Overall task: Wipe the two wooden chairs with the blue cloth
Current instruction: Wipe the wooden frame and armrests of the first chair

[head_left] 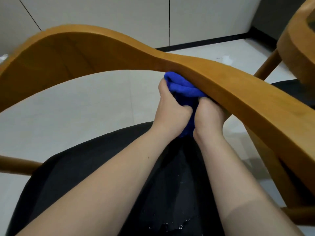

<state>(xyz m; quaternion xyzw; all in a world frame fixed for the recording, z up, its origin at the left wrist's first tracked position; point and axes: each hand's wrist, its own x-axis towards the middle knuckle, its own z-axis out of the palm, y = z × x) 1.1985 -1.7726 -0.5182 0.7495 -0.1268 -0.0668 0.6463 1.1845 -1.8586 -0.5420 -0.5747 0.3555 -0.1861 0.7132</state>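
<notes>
Head view, single frame; items as I logged them from the remote station.

1. Nearer wooden chair (255, 103): honey-coloured. Its curved top rail (102, 53) swept across the frame from the left edge to the lower right, broad at the left and narrowest at the middle.
2. Black seat cushion (81, 176): lay below the rail and under both forearms, with small shiny specks on the dark fabric near the bottom edge.
3. Blue cloth (183, 86): bunched into folds and pressed up against the lower edge of the rail at its narrow middle. A tail of it hung down between the two wrists.
4. Left hand (172, 109): fingers curled tightly around the left side of the cloth, thumb uppermost.
5. Right hand (211, 114): gripped the right side of the cloth, close beside the left hand. Its fingertips were hidden behind the rail, so I could not see how far they wrapped.
6. Second wooden chair (294, 40): same finish, only partly in frame at the upper right, with one leg slanting down towards the floor. It stood apart from both hands.
7. Floor (76, 108): pale tiles. A small white scrap (227, 59) lay beyond the rail.
8. Wall (102, 12): light panels with thin dark seams, and a black skirting (204, 42) at the base.
</notes>
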